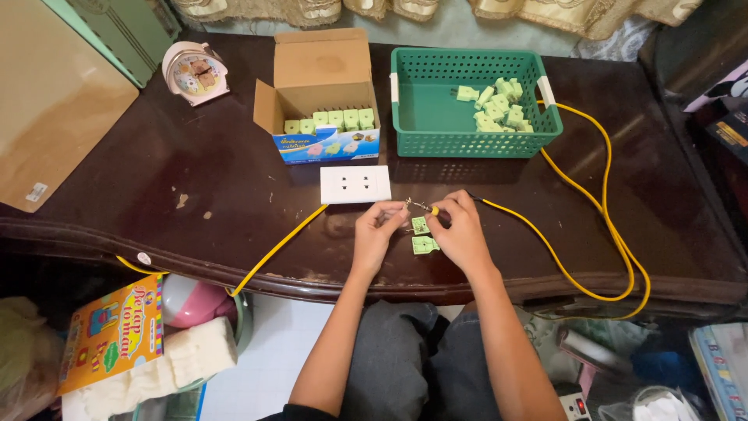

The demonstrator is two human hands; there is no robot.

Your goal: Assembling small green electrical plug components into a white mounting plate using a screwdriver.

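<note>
The fingers of the right hand (461, 231) pinch the bared end of the yellow cable (580, 195), and the fingers of the left hand (378, 228) pinch the fine wire strands (407, 205) sticking out of it. Just between the two hands lies one half of a pale green plug (421, 225), with a second half (425, 245) touching the right palm edge on the bench (195, 187). The strands look thin; a hard tug or over-twisting could probably fray or snap them, and a nudge from the wrist might knock the loose halves off the bench edge nearby. Both forearms reach up from the lap, wrists low, palms turned inward. Beyond sit a white socket (355, 185), an open box (319, 93) and a green basket (475, 144) of plugs.
</note>
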